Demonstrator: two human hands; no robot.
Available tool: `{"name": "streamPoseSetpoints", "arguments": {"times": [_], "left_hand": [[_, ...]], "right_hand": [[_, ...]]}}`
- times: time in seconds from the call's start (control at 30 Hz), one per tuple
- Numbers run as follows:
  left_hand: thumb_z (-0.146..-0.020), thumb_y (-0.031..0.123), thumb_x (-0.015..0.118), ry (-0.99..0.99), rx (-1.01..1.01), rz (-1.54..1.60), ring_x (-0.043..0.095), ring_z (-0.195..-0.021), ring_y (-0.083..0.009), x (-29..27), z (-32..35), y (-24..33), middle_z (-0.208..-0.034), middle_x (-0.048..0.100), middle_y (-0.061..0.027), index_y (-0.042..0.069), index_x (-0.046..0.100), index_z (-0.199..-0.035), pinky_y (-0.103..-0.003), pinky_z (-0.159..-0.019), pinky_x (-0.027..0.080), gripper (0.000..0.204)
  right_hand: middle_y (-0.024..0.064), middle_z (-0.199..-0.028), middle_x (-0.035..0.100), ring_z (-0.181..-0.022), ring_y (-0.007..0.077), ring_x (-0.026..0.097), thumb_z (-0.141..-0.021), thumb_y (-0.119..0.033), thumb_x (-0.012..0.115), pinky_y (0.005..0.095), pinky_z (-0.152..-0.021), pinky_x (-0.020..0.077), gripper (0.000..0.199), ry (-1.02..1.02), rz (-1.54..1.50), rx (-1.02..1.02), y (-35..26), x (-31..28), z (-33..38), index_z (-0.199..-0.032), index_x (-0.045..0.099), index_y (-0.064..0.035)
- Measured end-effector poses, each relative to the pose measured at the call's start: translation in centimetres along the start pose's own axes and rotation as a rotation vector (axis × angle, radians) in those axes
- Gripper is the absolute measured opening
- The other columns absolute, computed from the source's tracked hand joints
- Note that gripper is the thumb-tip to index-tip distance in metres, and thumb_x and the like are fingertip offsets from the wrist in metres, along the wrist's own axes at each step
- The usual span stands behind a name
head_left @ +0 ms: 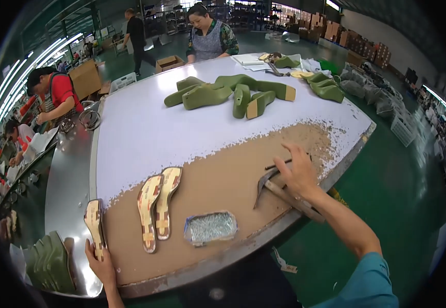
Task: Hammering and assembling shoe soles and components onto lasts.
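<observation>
My left hand (101, 266) is closed around the narrow end of a cream insole (93, 218) with brown edging, at the table's left edge. Two similar insoles, a left one (149, 205) and a right one (167, 203), lie side by side on the brown surface. My right hand (301, 172) is above a hammer (290, 197) with a wooden handle and dark curved head. Its thumb and forefinger are spread. A thin black tool (274, 165) passes behind these fingers; nothing shows it being gripped. Between the hands sits a shallow tray (186, 231) of small metal nails.
Green shoe lasts (207, 96) are piled on the table's white covering (130, 138), with more lasts (326, 87) at the far right. Others (51, 262) stand at the lower left. One person (211, 38) is across the table; another (61, 92) works at the left.
</observation>
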State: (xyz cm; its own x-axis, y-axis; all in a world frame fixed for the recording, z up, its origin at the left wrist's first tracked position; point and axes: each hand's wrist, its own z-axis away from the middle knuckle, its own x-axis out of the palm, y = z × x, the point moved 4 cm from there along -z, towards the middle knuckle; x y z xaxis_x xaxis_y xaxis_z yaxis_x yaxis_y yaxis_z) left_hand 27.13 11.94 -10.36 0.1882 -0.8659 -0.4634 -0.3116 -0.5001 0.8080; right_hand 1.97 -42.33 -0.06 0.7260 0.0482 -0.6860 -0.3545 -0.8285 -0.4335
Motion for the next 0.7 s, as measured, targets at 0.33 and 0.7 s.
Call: {"name": "streamPoseSetpoints", "arguments": {"times": [0.33,0.7], "left_hand": [[-0.084,0.002,0.06,-0.148,0.065,-0.35,0.049,-0.117,-0.0289,1.3,0.7,2.4,-0.126,0.048,-0.0184,-0.006,0.039,-0.136,-0.037,-0.102,0.037,0.056],[-0.088,0.002,0.053,-0.191,-0.022,-0.432,0.043,-0.123,-0.0275,0.9,0.4,2.5,-0.133,0.043,-0.0181,-0.005,0.035,-0.139,-0.036,-0.107,0.032,0.055]], "right_hand": [[0.0242,-0.153,0.022,-0.129,0.0492,0.039,-0.065,-0.081,0.058,0.0643,-0.102,0.0311,0.102,-0.262,0.286,0.633,7.9,16.0,-22.4,-0.142,0.043,-0.0164],[0.0273,-0.099,0.067,-0.095,0.0384,0.064,-0.075,-0.046,0.058,0.0357,-0.083,0.0478,0.057,-0.436,0.393,0.125,7.0,14.3,-21.6,-0.095,0.069,0.0064]]}}
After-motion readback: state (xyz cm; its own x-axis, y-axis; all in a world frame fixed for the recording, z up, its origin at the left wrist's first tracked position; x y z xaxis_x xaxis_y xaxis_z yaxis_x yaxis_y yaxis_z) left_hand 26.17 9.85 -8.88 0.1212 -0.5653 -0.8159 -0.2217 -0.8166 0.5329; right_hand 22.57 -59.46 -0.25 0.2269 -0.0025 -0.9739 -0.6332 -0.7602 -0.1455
